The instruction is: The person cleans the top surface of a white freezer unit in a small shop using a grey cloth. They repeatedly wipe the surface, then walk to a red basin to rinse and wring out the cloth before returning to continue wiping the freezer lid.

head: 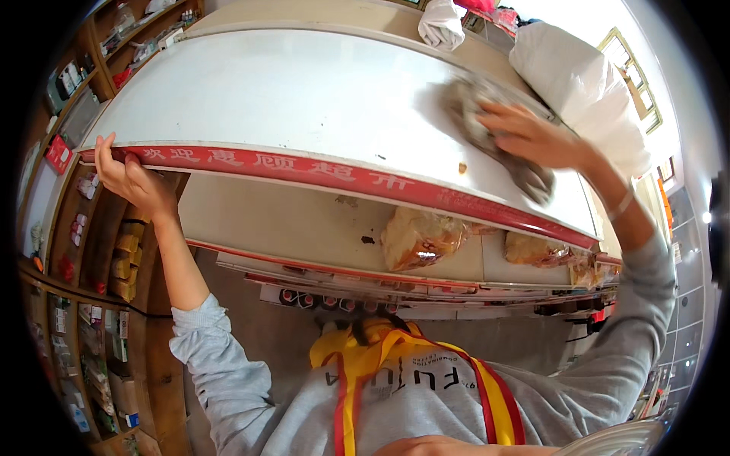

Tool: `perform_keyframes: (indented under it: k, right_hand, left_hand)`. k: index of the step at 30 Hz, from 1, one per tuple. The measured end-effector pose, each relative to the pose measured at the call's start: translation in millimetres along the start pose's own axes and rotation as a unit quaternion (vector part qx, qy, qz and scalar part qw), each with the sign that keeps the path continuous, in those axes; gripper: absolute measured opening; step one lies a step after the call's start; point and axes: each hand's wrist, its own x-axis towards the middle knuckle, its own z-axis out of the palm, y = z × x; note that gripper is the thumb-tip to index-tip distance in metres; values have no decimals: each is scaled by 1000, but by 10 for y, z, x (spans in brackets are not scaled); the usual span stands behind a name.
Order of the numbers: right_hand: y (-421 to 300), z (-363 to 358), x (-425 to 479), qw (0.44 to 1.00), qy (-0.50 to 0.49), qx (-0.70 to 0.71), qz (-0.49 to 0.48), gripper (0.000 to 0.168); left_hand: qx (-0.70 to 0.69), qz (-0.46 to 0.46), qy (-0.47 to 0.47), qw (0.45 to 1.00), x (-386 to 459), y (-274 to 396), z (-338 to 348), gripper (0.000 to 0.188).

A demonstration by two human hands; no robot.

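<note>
Before me is a white shelf board point(274, 97) of a store rack, with a red printed strip point(285, 165) along its front edge. My left hand point(134, 179) holds the left end of that edge, its fingers over the strip. On the right part of the board, my right hand point(527, 134) presses a greyish cloth point(476, 119), which is blurred. Small dark specks and a brown spot point(462, 167) mark the board's surface. On the shelf below lie clear-wrapped packages point(422, 236), partly hidden by the upper board.
A wooden shelf unit point(102, 239) with goods stands on the left. Behind the board at the right lies a large white bag point(576, 91), and a rolled white bag point(442, 25) sits at the back. Bottles point(331, 301) or similar round items line a lower shelf.
</note>
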Motion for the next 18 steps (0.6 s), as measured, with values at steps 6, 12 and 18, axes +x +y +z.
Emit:
perform_keyframes:
  k: [6,12,18]
  right_hand:
    - [-1108,1,1481,914,165,-2,-371,38]
    - [-1903,-226,1396,913,103,302,-255,35]
    - [-1659,281,966,897,251,-32,-362,31]
  left_hand:
    - [-8,29,-11,1000,-7,-36,9,38]
    - [15,73,-32,997,53,-70,-120,37]
    - [20,104,-25,994,28,-31,-110,35]
